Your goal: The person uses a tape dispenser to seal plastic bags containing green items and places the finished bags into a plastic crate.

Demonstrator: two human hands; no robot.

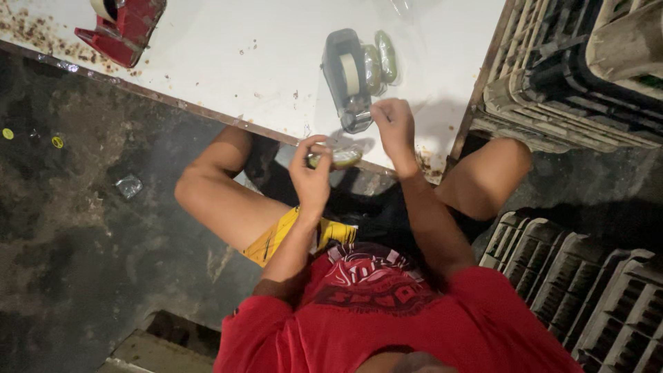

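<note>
Now left hand (pixel 311 169) pinches small round greenish wrapped pack (pixel 336 157); right hand (pixel 394 124) half-curled, grip unclear.

I see a white tabletop (pixel 228 55), its surface flecked with brown crumbs and its near edge rusty. A grey tape dispenser (pixel 347 79) stands on it near that edge, with two greenish wrapped packets (pixel 381 62) just beside it. A red tape dispenser (pixel 124 27) sits at the far left corner.

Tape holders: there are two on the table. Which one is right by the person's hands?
The grey tape dispenser, just beyond the right hand. The red dispenser sits far off at the table's corner.
</note>
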